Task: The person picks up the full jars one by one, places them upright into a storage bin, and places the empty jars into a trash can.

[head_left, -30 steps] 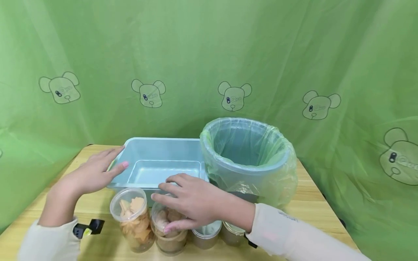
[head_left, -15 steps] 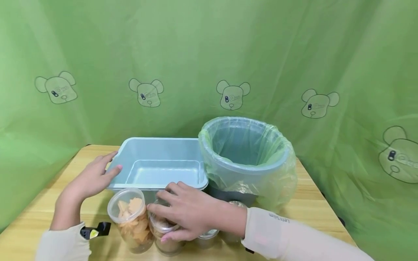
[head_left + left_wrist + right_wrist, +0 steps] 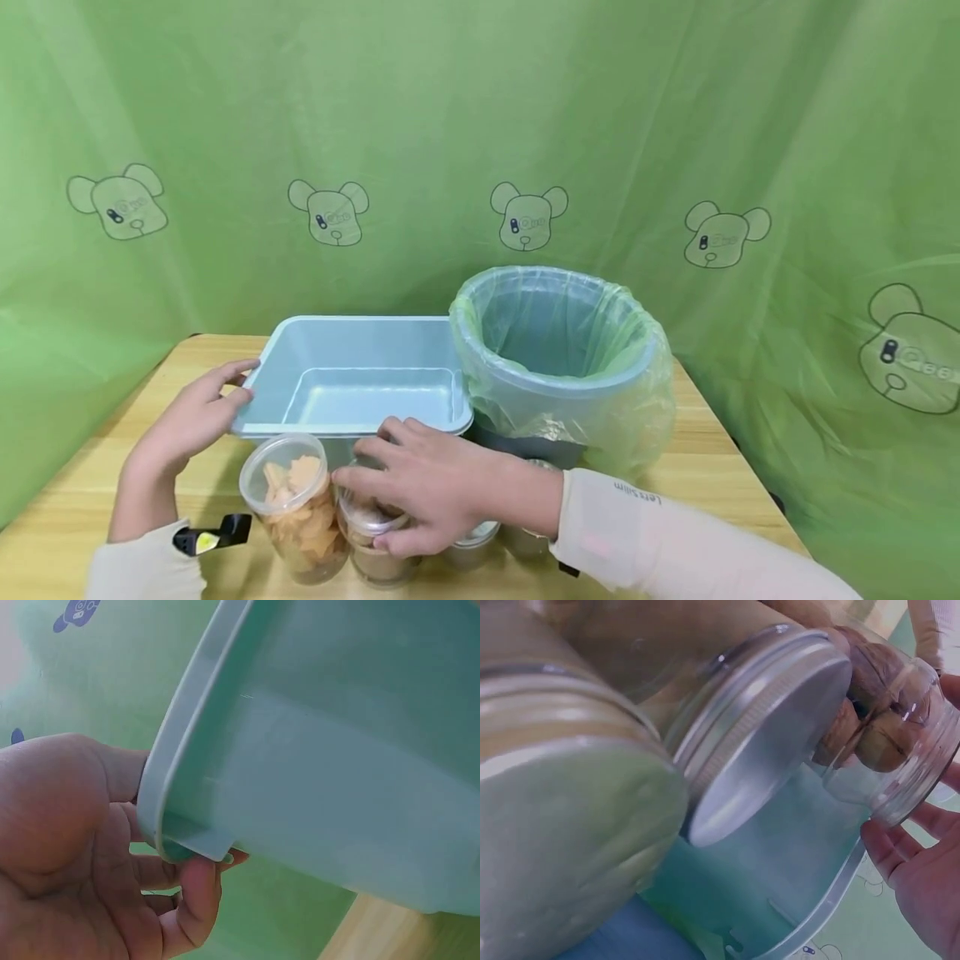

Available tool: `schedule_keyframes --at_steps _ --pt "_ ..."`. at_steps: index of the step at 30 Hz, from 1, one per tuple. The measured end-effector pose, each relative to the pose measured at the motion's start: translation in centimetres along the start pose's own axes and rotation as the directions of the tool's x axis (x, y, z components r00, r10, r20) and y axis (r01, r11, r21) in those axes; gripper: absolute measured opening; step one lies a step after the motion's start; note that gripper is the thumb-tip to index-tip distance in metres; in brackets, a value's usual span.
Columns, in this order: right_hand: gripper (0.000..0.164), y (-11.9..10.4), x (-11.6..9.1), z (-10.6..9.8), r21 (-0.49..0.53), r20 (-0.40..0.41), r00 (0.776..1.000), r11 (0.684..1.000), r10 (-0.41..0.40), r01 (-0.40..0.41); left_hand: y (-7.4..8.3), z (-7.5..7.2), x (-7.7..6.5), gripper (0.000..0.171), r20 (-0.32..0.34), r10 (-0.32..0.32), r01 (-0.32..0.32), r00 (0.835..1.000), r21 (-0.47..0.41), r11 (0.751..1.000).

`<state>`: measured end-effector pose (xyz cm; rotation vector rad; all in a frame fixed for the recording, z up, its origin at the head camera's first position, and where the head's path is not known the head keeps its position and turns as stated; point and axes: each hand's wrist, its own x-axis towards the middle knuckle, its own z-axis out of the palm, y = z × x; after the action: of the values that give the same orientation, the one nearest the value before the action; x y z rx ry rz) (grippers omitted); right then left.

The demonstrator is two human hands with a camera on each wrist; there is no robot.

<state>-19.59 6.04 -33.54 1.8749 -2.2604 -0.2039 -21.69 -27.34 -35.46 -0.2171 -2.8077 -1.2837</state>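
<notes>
A light-blue plastic tub (image 3: 375, 340) stands on the table. My left hand (image 3: 187, 421) holds its left end, and in the left wrist view the fingers (image 3: 199, 892) curl under the rim (image 3: 196, 712). My right hand (image 3: 435, 487) grips the top of a clear jar of brown, walnut-like pieces (image 3: 885, 742) in front of the tub. Fingertips (image 3: 885, 844) rest at its mouth in the right wrist view; from the head the hand covers much of it. Beside it on the left stands a clear jar of orange star-like pieces (image 3: 300, 533).
Two shorter jars with silver lids (image 3: 769, 742) stand right of the walnut-like jar, partly under my right forearm. A round bin (image 3: 517, 446) lined with a green bag (image 3: 630, 425) stands against the tub's right end. Green cloth (image 3: 420, 100) hangs behind the wooden table (image 3: 712, 425).
My left hand has slid left and nearer along the tub's rim, its fingers now curled there. My right hand has settled lower around the jar of brown pieces. The head view has shifted slightly.
</notes>
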Motion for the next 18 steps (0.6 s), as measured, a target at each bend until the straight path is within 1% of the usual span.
schedule_keyframes --at_steps 2,7,11,14,18 --pt "0.071 0.1 0.1 -0.2 0.01 0.006 1.0 1.0 -0.005 0.005 -0.1 -0.1 0.0 0.055 0.008 -0.011 0.011 1.0 -0.048 0.999" --pt "0.069 0.3 0.1 -0.7 0.003 0.009 1.0 1.0 -0.005 0.005 -0.3 -0.5 0.2 0.056 0.025 -0.026 0.029 0.999 -0.12 0.992" --pt "0.068 0.3 -0.1 -1.1 0.014 0.004 1.0 1.0 -0.012 0.012 -0.6 -0.6 0.3 0.058 0.046 -0.043 0.051 0.998 -0.199 0.979" --pt "0.066 0.3 -0.2 -1.4 0.016 -0.022 0.999 0.999 -0.031 0.032 -0.9 -0.5 0.1 0.059 0.052 -0.047 0.059 0.998 -0.249 0.967" --pt "0.062 0.5 0.0 -2.3 0.018 -0.07 0.996 0.998 -0.06 0.061 -1.2 -0.6 -0.2 0.059 0.041 -0.041 0.051 0.998 -0.275 0.96"
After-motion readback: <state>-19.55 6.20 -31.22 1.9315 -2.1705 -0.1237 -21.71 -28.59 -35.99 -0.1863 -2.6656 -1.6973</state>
